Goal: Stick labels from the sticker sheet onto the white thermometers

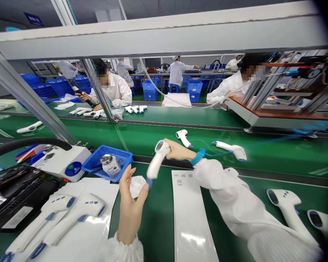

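Observation:
My right hand grips a white infrared thermometer by its head. The blue-tipped handle end points down and left. My left hand is raised beside it, fingers and thumb apart; its thumb tip is close to the blue end, and I cannot tell if they touch. Behind the left hand's gap shows a crumpled white tissue. Two more thermometers lie side by side on white sheets at the left. A strip of white paper with small printed labels lies below my right wrist.
A blue tray holds a metal-capped bottle. At left stand a white box and a black device. More thermometers lie on the green conveyor and right side. Co-workers sit opposite, under a white overhead beam.

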### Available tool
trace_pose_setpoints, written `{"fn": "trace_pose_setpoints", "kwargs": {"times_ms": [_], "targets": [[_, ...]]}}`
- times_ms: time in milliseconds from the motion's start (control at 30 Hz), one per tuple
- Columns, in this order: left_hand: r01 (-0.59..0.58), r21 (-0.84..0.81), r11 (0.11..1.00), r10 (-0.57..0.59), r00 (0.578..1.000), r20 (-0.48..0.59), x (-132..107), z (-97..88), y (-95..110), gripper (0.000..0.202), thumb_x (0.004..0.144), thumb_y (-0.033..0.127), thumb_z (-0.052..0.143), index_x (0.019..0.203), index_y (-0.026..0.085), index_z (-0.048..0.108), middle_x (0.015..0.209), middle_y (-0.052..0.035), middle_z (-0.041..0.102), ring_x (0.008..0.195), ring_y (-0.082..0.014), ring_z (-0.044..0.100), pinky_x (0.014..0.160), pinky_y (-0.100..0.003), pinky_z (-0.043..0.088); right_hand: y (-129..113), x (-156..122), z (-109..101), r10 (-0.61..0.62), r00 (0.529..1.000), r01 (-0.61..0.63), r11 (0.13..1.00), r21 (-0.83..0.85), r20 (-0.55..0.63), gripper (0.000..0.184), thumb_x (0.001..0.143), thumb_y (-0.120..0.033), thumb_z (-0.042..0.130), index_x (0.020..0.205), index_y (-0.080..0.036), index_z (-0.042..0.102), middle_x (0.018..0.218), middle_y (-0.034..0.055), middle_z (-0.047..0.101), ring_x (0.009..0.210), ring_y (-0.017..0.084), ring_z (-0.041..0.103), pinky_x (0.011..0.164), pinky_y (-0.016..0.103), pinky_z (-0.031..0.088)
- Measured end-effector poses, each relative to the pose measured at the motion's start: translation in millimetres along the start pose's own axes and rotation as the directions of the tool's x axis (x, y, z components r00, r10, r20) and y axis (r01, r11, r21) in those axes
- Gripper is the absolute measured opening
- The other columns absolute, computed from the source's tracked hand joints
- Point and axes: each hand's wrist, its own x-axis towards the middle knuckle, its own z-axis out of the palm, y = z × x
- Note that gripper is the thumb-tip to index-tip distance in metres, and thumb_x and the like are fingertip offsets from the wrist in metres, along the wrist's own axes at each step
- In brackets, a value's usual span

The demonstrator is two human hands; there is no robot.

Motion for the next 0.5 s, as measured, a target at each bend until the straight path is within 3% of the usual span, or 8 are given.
{"fn": "trace_pose_setpoints", "kwargs": {"times_ms": [67,133,167,200,267,333,433,500], "targets": [[0.214,-0.103,0.971,-0.175,0.938,0.300,0,10.5,-1,0.082,0.074,0.034,0.071,0.145,0.025,0.030,0.122,-0.0109,0.056,0.111,-0.0256,0.058,0.099,-0.044,0.044,-2,-38,1,-0.194,0.975,0.186,0.979,0.082,0.105,0.042,0.066,-0.009,0.069,0.105,-0.021,0.057,0.097,-0.0008,0.063,0.090,0.017,0.062,0.078,0.028,0.051],[0.466,-0.189,0.864,-0.304,0.783,0.543,-4,28.3,-7,0.085,0.074,0.032,0.069,0.147,0.025,0.026,0.100,-0.0063,0.061,0.072,-0.0174,0.064,0.069,-0.035,0.053,2,-72,13,-0.312,0.949,0.305,0.944,0.129,0.043,0.051,0.071,-0.014,0.069,0.119,-0.023,0.055,0.113,0.0038,0.059,0.103,0.020,0.059,0.089,0.034,0.050],[0.543,-0.225,0.809,-0.336,0.741,0.581,-6,37.5,-11,0.083,0.076,0.031,0.067,0.147,0.027,0.025,0.092,-0.0029,0.059,0.058,-0.0123,0.058,0.055,-0.029,0.050,8,-85,21,-0.304,0.952,0.307,0.944,0.118,-0.043,0.053,0.074,-0.017,0.068,0.124,-0.023,0.053,0.120,0.0062,0.057,0.109,0.021,0.057,0.093,0.037,0.048],[0.574,-0.258,0.777,-0.359,0.741,0.568,-9,45.7,-16,0.081,0.077,0.029,0.066,0.147,0.030,0.024,0.086,0.0002,0.057,0.050,-0.0085,0.051,0.046,-0.024,0.045,16,-97,30,-0.246,0.958,0.260,0.962,0.088,-0.146,0.050,0.077,-0.020,0.066,0.125,-0.023,0.053,0.122,0.0076,0.055,0.112,0.022,0.056,0.096,0.040,0.046],[0.532,-0.296,0.794,-0.374,0.810,0.451,-12,58.2,-27,0.081,0.079,0.028,0.064,0.147,0.036,0.021,0.081,0.0042,0.052,0.046,-0.0060,0.044,0.038,-0.017,0.037,38,-113,49,-0.086,0.944,0.103,0.994,0.037,-0.318,0.030,0.084,-0.022,0.061,0.114,-0.021,0.061,0.116,0.0080,0.059,0.109,0.023,0.057,0.095,0.042,0.046],[0.471,-0.265,0.841,-0.368,0.858,0.358,-10,66.0,-38,0.082,0.079,0.029,0.066,0.147,0.038,0.020,0.079,0.0052,0.052,0.051,-0.0077,0.050,0.040,-0.017,0.041,61,-122,66,0.022,0.913,-0.017,1.000,0.016,-0.407,0.014,0.087,-0.021,0.056,0.096,-0.020,0.067,0.103,0.0068,0.063,0.101,0.023,0.060,0.091,0.042,0.048],[0.429,-0.283,0.858,-0.343,0.888,0.307,0,75.6,-51,0.080,0.079,0.029,0.065,0.146,0.035,0.022,0.081,0.0044,0.054,0.070,-0.0124,0.065,0.064,-0.026,0.056,82,-126,82,0.056,0.892,-0.055,0.998,0.014,-0.448,0.012,0.087,-0.020,0.057,0.087,-0.021,0.069,0.098,0.0060,0.067,0.097,0.023,0.061,0.088,0.040,0.048],[0.411,-0.333,0.849,-0.314,0.898,0.308,6,82.7,-57,0.077,0.081,0.025,0.063,0.146,0.033,0.023,0.084,0.0034,0.057,0.084,-0.0149,0.069,0.084,-0.034,0.055,85,-124,88,0.060,0.884,-0.058,0.998,0.017,-0.464,0.013,0.087,-0.021,0.057,0.085,-0.021,0.071,0.097,0.0058,0.069,0.096,0.023,0.061,0.088,0.041,0.048]]}}
